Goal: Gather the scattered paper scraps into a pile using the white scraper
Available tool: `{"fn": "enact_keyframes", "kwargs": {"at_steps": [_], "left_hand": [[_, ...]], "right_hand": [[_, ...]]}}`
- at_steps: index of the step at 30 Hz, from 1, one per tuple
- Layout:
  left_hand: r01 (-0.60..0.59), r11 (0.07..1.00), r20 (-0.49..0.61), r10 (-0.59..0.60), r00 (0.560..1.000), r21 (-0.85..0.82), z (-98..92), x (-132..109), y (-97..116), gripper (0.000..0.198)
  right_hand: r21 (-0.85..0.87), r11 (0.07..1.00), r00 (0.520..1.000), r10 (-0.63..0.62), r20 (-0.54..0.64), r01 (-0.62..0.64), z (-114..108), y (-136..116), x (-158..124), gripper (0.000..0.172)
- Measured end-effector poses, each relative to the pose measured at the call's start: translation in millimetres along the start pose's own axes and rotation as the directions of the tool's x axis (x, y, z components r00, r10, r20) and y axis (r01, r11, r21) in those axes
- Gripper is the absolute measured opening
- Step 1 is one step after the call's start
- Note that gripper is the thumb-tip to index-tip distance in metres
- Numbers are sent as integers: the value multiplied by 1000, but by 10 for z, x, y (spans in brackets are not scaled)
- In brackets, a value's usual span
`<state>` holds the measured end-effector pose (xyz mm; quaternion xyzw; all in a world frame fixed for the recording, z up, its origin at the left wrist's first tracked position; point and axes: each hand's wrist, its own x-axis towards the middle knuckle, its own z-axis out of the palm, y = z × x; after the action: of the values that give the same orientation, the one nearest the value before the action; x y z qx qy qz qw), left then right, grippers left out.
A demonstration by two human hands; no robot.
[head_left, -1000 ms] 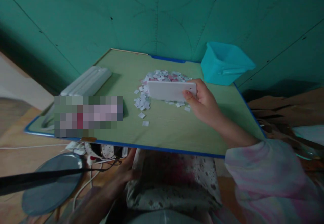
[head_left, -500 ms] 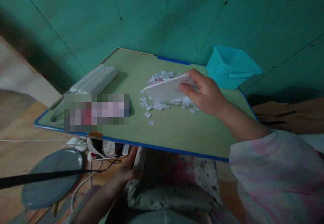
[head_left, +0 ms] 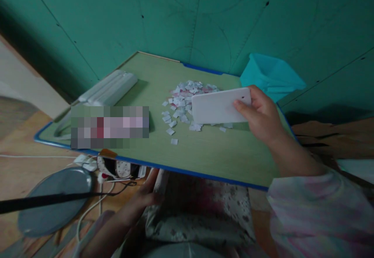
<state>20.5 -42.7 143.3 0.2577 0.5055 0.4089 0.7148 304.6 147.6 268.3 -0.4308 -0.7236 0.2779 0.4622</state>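
Observation:
My right hand (head_left: 261, 114) grips one end of a flat white card-like board (head_left: 217, 106), held on edge just above the green table (head_left: 204, 153). A heap of small white and pink paper scraps (head_left: 187, 98) lies on the table behind and left of the board. My left hand (head_left: 144, 199) rests below the table's near edge, its fingers curled on a spotted cushion (head_left: 198, 211) in my lap.
A turquoise plastic bin (head_left: 271, 75) stands at the table's far right corner. A white ribbed pack (head_left: 109, 88) lies at the far left, with a blurred-out patch in front of it. On the floor to the left are a grey round lid (head_left: 54, 199), cables and a dark strap.
My right hand has lifted the white board and carried it to the right, off the scraps it was pressing against. The left hand has stayed in place.

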Motion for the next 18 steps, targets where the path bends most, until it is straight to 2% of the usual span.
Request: {"fn": "enact_keyframes", "kwargs": {"at_steps": [3, 5, 8, 12, 15, 18], "left_hand": [[26, 995, -30, -30, 999, -97, 68, -18, 61, 87], [38, 994, -52, -43, 998, -99, 114, -34, 104, 82], [43, 997, -61, -47, 997, -65, 116, -41, 113, 88], [85, 996, -36, -85, 996, 6, 32, -18, 36, 105], [97, 995, -2, -97, 995, -18, 15, -21, 14, 107], [86, 995, 14, -86, 996, -47, 56, -50, 43, 104]], "right_hand": [[0, 1000, 989, -3, -145, 3, -100, 83, 28, 26], [33, 999, 982, -8, -189, 14, -103, 111, 40, 25], [95, 996, 988, 9, -154, 5, -11, 122, 15, 27], [89, 996, 995, 41, -92, -33, 113, 130, -51, 30], [131, 989, 996, 74, -52, -67, 119, 132, -62, 32], [164, 985, 994, 66, -84, -52, 94, 139, -39, 31]]}}
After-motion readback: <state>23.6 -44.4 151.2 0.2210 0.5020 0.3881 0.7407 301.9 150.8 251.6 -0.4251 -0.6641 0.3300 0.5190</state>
